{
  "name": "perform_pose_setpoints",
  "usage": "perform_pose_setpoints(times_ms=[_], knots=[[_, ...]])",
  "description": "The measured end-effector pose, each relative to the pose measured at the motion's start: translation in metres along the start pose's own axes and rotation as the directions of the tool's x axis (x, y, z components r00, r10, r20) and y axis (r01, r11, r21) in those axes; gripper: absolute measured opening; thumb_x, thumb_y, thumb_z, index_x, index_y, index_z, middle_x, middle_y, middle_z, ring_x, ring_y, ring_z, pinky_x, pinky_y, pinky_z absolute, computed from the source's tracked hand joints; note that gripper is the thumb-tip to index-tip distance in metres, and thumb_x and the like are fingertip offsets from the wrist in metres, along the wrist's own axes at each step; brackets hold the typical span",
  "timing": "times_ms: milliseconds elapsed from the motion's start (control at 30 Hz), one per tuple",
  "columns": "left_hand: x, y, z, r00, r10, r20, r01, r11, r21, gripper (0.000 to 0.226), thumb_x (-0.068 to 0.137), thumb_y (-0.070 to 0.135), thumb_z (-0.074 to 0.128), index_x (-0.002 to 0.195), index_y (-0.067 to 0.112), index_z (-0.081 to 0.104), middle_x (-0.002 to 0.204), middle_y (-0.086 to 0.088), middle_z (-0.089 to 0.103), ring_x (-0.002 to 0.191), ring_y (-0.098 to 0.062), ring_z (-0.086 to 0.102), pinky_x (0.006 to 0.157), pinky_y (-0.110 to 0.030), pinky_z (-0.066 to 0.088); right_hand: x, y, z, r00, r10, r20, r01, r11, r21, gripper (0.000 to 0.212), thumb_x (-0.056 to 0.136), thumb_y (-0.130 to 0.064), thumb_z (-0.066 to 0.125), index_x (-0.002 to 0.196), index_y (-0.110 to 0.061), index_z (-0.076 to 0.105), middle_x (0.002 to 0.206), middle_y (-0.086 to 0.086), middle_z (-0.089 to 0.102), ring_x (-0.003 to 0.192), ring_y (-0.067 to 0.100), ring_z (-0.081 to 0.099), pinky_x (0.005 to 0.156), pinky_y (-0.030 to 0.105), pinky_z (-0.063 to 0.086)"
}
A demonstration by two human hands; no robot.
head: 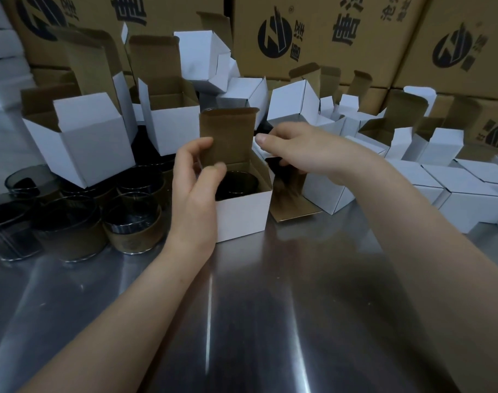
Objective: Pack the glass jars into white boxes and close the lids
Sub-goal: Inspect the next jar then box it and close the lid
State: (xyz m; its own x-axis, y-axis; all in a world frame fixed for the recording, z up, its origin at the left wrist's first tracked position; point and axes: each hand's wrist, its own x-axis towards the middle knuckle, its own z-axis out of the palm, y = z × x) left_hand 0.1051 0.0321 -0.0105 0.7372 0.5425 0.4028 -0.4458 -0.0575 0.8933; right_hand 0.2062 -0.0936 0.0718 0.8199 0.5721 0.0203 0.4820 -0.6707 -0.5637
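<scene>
Steel table (242, 307): white box (242, 217) upright, lid (228, 137) pointing up; left fingers (203, 143) pinch lid, right fingers (263, 139) pinch flap (272, 162).

The left hand (196, 180) sits at the left side of the white box (242, 219), thumb and fingers pinching its raised lid (228, 134). The right hand (293, 148) curls at the box's right side; both forearms reach forward.

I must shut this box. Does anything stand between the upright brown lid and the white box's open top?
Nothing visible does. The dark glass jar sits below the rim of the white cardboard box; the left hand grips the upright brown lid by its left edge.
</scene>
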Motion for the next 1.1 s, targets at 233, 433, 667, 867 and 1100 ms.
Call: perform_pose_setpoints(times_ms=[233, 433, 667, 867, 1100], knots=[[0.004, 0.003, -0.003, 0.996, -0.078, -0.040, 0.078, 0.997, -0.015, 0.039, 0.089, 0.020, 0.037, 0.118, 0.030, 0.061, 0.130, 0.002, 0.059, 0.127, -0.019, 0.052, 0.110, -0.046, 0.041, -0.001, 0.002, -0.007, 0.996, -0.048, 0.077, 0.040, 0.993, 0.112, 0.015, 0.098, -0.019, 0.057, 0.110, -0.021, 0.067, 0.091, -0.001, 0.069, 0.071, 0.014, 0.069, 0.057, 0.020, 0.055], [0.005, -0.003, -0.002, 0.995, -0.094, -0.025, 0.092, 0.994, -0.059, 0.053, 0.089, 0.000, 0.061, 0.129, 0.027, 0.040, 0.119, -0.001, 0.064, 0.103, -0.012, 0.067, 0.078, -0.019, 0.054, 0.001, 0.006, 0.002, 0.993, 0.007, 0.117, -0.040, 0.958, 0.284, 0.031, 0.087, -0.021, 0.075, 0.112, -0.020, 0.056, 0.079, 0.004, 0.070, 0.062, 0.018, 0.066, 0.057, 0.028, 0.053], [0.009, -0.011, -0.002, 0.985, -0.172, 0.018, 0.173, 0.984, -0.039, 0.064, 0.083, -0.007, 0.066, 0.129, 0.030, 0.043, 0.117, 0.004, 0.064, 0.098, -0.005, 0.066, 0.068, -0.017, 0.054, 0.006, 0.009, 0.013, 0.997, -0.002, 0.083, -0.015, 0.980, 0.199, 0.064, 0.079, -0.023, 0.081, 0.129, -0.028, 0.041, 0.064, 0.000, 0.064, 0.049, 0.011, 0.057, 0.046, 0.022, 0.047], [0.010, -0.008, -0.004, 0.985, -0.170, 0.042, 0.171, 0.985, -0.031, 0.060, 0.084, -0.008, 0.065, 0.125, 0.034, 0.049, 0.115, 0.006, 0.064, 0.096, -0.007, 0.067, 0.067, -0.019, 0.055, 0.006, 0.008, 0.015, 0.982, -0.171, 0.085, 0.143, 0.954, 0.264, 0.053, 0.080, -0.009, 0.078, 0.124, -0.022, 0.050, 0.068, 0.003, 0.068, 0.051, 0.011, 0.060, 0.050, 0.022, 0.051], [0.006, -0.006, -0.004, 0.994, -0.099, 0.044, 0.098, 0.995, 0.004, 0.034, 0.083, -0.001, 0.067, 0.104, 0.025, 0.060, 0.110, 0.002, 0.065, 0.105, -0.010, 0.062, 0.084, -0.023, 0.050, -0.003, 0.016, -0.009, 0.921, -0.261, 0.288, 0.106, 0.881, 0.461, 0.049, 0.073, -0.055, 0.071, 0.110, -0.022, 0.072, 0.098, 0.009, 0.073, 0.074, 0.026, 0.071, 0.066, 0.028, 0.058]])
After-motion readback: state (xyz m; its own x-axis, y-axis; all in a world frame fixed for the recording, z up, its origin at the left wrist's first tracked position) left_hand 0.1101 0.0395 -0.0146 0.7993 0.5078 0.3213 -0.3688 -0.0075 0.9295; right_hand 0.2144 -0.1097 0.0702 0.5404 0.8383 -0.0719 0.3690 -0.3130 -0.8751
